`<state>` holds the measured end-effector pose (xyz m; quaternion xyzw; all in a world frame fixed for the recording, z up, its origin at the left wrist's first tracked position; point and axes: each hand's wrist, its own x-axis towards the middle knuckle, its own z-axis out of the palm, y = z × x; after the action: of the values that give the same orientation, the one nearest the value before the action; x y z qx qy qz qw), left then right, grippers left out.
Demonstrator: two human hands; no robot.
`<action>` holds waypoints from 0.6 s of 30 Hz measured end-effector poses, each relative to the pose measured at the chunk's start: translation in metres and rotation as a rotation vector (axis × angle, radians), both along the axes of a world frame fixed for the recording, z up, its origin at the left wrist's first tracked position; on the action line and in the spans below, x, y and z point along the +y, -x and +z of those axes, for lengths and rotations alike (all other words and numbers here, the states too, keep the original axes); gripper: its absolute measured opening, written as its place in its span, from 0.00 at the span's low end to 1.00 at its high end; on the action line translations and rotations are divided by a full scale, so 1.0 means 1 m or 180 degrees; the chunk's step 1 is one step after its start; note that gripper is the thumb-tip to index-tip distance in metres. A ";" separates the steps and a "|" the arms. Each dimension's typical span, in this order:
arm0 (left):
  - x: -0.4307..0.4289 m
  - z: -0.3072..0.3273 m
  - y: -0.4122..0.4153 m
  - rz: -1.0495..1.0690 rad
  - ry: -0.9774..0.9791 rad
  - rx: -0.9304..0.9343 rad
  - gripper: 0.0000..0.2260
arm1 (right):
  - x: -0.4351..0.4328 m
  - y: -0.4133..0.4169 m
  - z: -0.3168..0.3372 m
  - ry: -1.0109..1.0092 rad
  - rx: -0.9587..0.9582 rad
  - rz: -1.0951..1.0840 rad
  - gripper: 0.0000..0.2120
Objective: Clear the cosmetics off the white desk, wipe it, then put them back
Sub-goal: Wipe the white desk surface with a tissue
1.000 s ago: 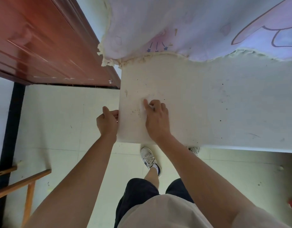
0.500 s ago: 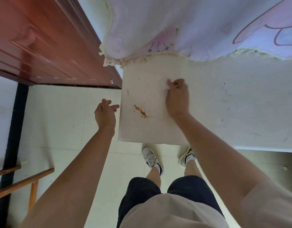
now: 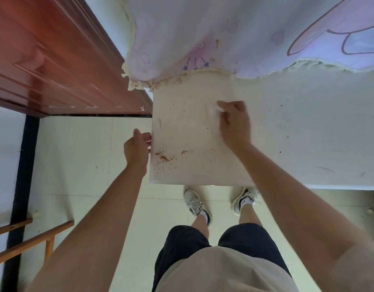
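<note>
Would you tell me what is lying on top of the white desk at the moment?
Orange-brown crumbs near the desk's front left corner, dark specks, and the right hand pinching what looks like a small white wipe. The curtain covers the back edge, hiding anything there.

- No word, brand or number can be read anywhere in the head view;
- the curtain (image 3: 245, 28) bears only printed drawings: small blue stars with short strokes, and a purple outline; no letters among them;
- a small dark mark sits at the ankle of the right white sneaker (image 3: 248, 193); too small to read.
</note>
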<state>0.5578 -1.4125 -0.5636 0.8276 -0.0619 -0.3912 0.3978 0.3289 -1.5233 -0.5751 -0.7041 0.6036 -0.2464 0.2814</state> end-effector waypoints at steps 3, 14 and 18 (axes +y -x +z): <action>0.000 -0.002 0.012 -0.0011 0.0083 -0.0200 0.22 | -0.004 0.047 -0.010 0.0026 0.0557 -0.0433 0.17; 0.031 0.000 -0.006 0.0022 -0.0058 0.0368 0.24 | 0.088 -0.055 0.001 -0.0010 0.0096 0.1197 0.20; 0.038 -0.001 0.002 0.0195 -0.0032 0.0350 0.24 | 0.050 0.009 0.006 -0.0018 0.0152 0.0100 0.19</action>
<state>0.5557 -1.3745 -0.5650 0.8083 -0.0126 -0.4241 0.4082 0.3200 -1.4733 -0.5692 -0.7185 0.5996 -0.2233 0.2727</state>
